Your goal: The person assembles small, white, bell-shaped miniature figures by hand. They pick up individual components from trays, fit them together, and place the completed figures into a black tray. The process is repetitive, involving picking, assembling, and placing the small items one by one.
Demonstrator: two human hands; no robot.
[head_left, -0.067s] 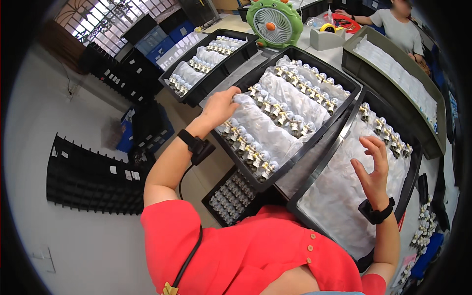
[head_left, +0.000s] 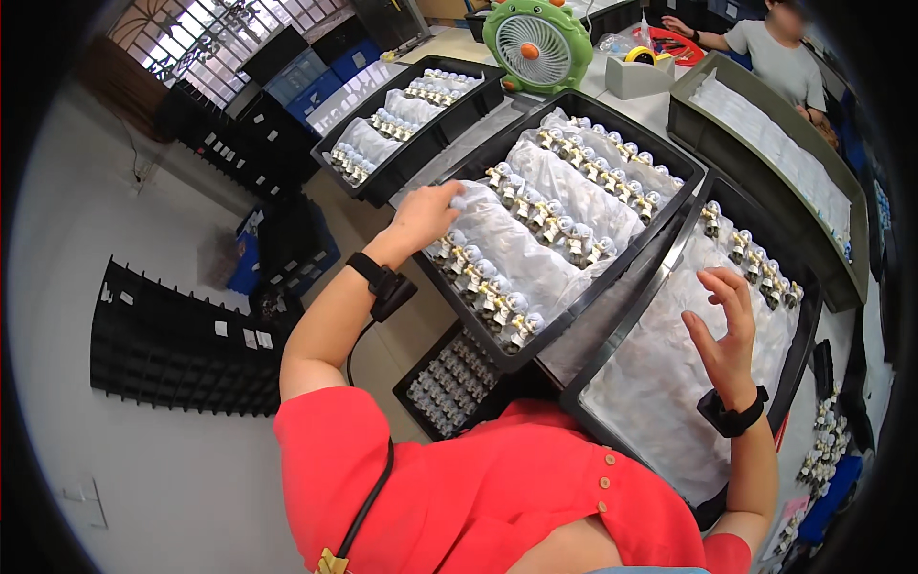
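Over the left corner of the middle black tray (head_left: pixel 626 266) is my left hand (head_left: pixel 426 215), thumb and fingers drawn together at the end of a white plastic sheet (head_left: pixel 507 230). A pale bluish bit shows at its fingertips; I cannot make out what it is. Rows of small figurines (head_left: pixel 488 292) with pale round heads and white-and-gold bodies stand between the sheets. My right hand (head_left: pixel 729 330) hovers, open and empty with curved fingers, above the right black tray (head_left: pixel 612 335). That tray holds a broad plastic sheet (head_left: pixel 660 373) and a row of figurines (head_left: pixel 755 256) along its far side.
Another black tray of figurines (head_left: pixel 382 167) stands at the far left, beside a green fan (head_left: pixel 535 50). A tape dispenser (head_left: pixel 636 77) and an olive bin (head_left: pixel 765 158) are behind. A person (head_left: pixel 779 62) sits far right. Below lies a lower tray (head_left: pixel 449 387).
My left hand has dipped slightly and its fingers have curled in closer at the tray's corner. My right hand has hardly moved.
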